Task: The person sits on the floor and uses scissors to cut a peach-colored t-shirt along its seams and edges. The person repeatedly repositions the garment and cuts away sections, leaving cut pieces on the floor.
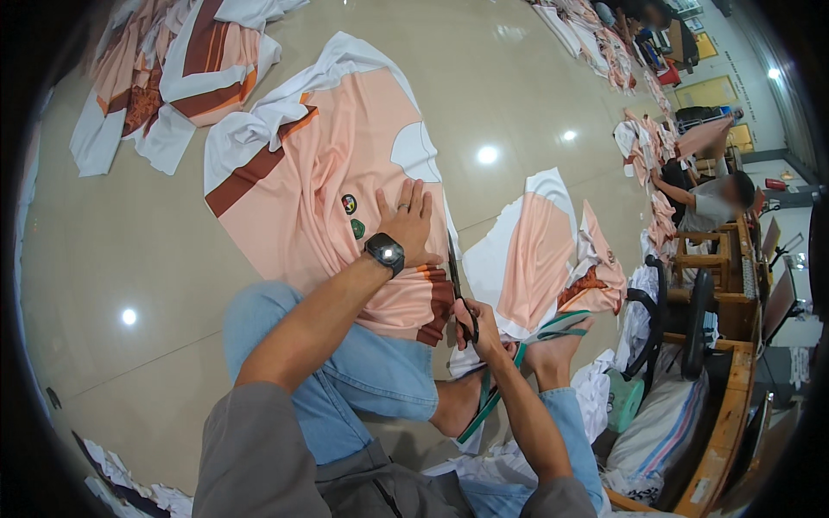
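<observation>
A peach printed fabric piece with white margins and brown and orange bands lies rumpled on the floor before me. My left hand, a watch on its wrist, is spread flat on it, pressing down near two small round emblems. At the cloth's right edge my right hand grips black-handled scissors, fingers in the loops. The blades point away from me along the edge; whether they are parted I cannot make out. Right of them lies a smaller peach and white fabric piece, its near end by my sandal.
More printed cloth is heaped at the far left. On the right are a black chair, a wooden bench frame and a white striped sack. A seated person handles cloth at the far right.
</observation>
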{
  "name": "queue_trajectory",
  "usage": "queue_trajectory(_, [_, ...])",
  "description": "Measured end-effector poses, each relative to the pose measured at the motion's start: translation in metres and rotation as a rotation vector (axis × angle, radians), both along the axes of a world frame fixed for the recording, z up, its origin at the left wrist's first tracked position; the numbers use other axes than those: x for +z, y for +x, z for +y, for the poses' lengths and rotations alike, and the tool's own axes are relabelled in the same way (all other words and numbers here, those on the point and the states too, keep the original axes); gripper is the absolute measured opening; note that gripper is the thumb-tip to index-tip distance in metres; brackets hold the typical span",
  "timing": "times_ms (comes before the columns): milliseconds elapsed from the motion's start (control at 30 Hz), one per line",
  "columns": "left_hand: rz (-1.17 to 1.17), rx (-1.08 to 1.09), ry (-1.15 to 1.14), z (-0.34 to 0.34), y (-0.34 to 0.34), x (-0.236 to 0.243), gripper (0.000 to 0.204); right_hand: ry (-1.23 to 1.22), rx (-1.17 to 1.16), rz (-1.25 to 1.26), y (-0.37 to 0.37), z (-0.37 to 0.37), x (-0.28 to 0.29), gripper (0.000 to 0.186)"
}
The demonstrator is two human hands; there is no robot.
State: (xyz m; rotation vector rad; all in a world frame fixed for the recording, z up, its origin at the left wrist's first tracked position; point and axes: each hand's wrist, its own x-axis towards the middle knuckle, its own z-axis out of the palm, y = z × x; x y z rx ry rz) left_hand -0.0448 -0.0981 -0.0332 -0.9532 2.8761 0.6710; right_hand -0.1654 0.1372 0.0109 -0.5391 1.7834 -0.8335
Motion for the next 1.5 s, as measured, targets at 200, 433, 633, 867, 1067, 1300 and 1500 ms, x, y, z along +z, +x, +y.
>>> queue_trajectory(200, [0.008,0.014,0.01,0.001,0.001,0.002,0.134,-0.001,0.066,0.1,0.005,-0.009,-0.002,0.07])
queue_trajectory(433, [0.018,0.049,-0.003,0.004,0.0,0.001,0.134,-0.018,-0.033,-0.028,-0.003,-0.017,-0.004,0.072])
queue_trajectory(633, [0.013,0.06,-0.014,0.004,0.001,0.0,0.135,-0.005,0.032,0.063,0.002,-0.031,-0.003,0.072])
queue_trajectory(867, [0.017,0.036,-0.015,0.004,0.0,0.0,0.137,-0.032,0.0,-0.009,-0.005,-0.031,-0.002,0.073])
queue_trajectory(1067, [0.021,0.046,-0.027,0.006,0.001,-0.002,0.137,-0.019,0.044,0.042,-0.007,-0.048,-0.003,0.073])
queue_trajectory(1300, [0.049,0.066,-0.037,0.007,0.001,-0.005,0.136,-0.039,0.028,0.011,-0.008,-0.051,-0.001,0.067])
queue_trajectory(1500, [0.026,0.045,-0.053,0.006,0.0,-0.004,0.133,-0.047,0.004,-0.018,-0.011,-0.069,0.004,0.067])
